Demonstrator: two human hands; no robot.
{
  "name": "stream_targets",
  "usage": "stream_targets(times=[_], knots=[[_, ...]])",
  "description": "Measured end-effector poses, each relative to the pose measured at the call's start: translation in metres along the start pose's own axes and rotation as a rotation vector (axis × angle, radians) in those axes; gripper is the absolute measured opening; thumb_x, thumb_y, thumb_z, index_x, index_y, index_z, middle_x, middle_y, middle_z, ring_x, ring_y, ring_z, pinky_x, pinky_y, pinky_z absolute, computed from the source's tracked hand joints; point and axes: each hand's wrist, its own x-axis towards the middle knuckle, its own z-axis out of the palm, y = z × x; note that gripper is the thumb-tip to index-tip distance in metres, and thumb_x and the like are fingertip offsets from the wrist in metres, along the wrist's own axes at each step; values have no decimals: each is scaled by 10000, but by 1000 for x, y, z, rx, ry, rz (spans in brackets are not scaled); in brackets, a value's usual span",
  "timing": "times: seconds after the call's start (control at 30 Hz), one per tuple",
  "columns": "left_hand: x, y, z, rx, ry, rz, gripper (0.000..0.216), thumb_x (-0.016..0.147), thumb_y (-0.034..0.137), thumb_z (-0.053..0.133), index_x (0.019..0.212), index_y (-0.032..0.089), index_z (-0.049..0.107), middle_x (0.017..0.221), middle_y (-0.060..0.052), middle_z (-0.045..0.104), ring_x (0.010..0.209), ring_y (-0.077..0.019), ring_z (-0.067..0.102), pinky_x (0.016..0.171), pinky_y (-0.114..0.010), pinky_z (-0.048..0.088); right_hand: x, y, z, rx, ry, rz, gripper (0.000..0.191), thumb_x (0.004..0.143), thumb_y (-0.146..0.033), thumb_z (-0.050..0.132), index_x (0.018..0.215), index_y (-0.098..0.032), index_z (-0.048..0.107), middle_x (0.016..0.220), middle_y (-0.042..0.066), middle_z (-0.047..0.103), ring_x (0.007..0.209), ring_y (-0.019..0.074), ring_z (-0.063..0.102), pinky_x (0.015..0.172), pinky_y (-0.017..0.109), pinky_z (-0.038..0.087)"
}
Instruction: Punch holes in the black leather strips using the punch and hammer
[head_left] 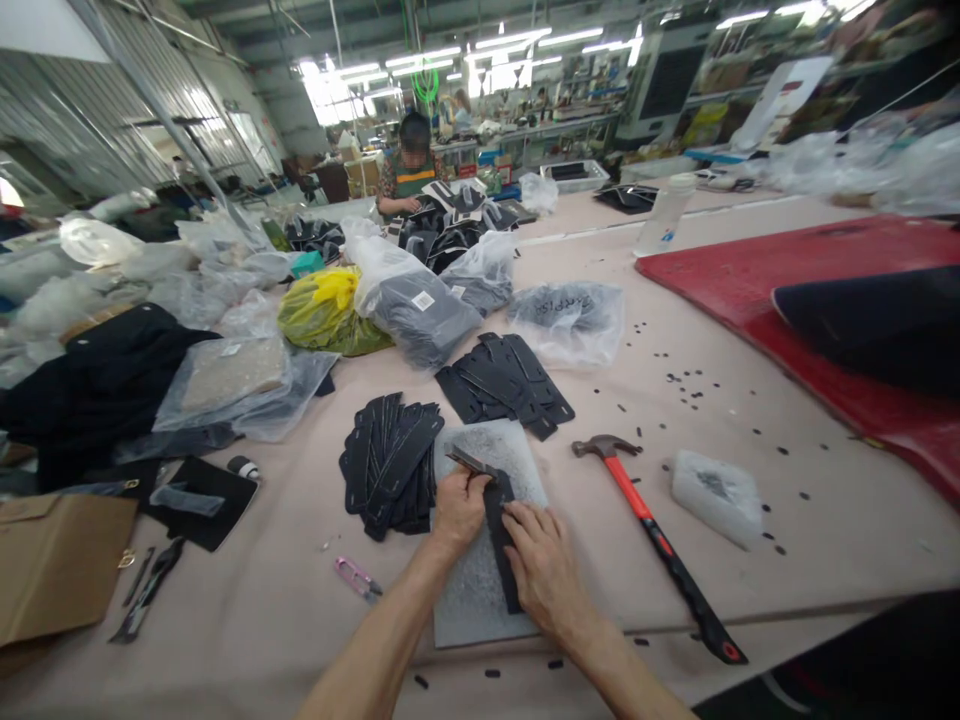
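Observation:
My left hand (pixel 459 508) is closed around a slim metal punch tool (pixel 471 462), its tip resting at the far end of a black strip (pixel 501 540). That strip lies lengthwise on a grey cutting slab (pixel 517 455) in front of me. My right hand (pixel 546 570) lies flat on the strip, fingers stretched out, pressing it down. A fanned stack of black strips (pixel 390 462) sits just left of the slab, and a second pile of black strips (pixel 504 382) lies beyond it.
A red-handled hammer (pixel 652 535) lies right of the slab, beside a white block (pixel 716 495). Small pink snips (pixel 358 577) lie to the left. Plastic bags, a yellow bag (pixel 324 308), a cardboard box (pixel 52 565) and a red mat (pixel 810 300) crowd the table. A person works at the far end.

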Motion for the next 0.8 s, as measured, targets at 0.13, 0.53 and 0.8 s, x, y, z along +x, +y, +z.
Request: stream_targets(times=[0.13,0.53,0.8], knots=[[5,-1,6,-14,-41,37,200,860,180,500,927,164,688,947,-56,734,936,-182,676,882,-301,516,2,3,-2,34,2,9,383,881,-139,452,1239,-206,568,1343,74,542,1248,255,430,1100,480,272],[2,-3,8,3,-39,62,199,872,188,505,927,165,695,942,-57,745,927,-198,688,881,-330,534,4,4,-7,68,22,26,405,864,-117,471,1246,-217,563,1313,79,554,1217,251,450,1095,492,287],[2,-5,9,25,-42,101,194,878,202,512,946,179,693,959,-52,744,943,-200,688,878,-326,540,4,4,-6,73,39,30,397,866,-124,479,1243,-218,560,1302,80,557,1212,257,453,1095,499,287]])
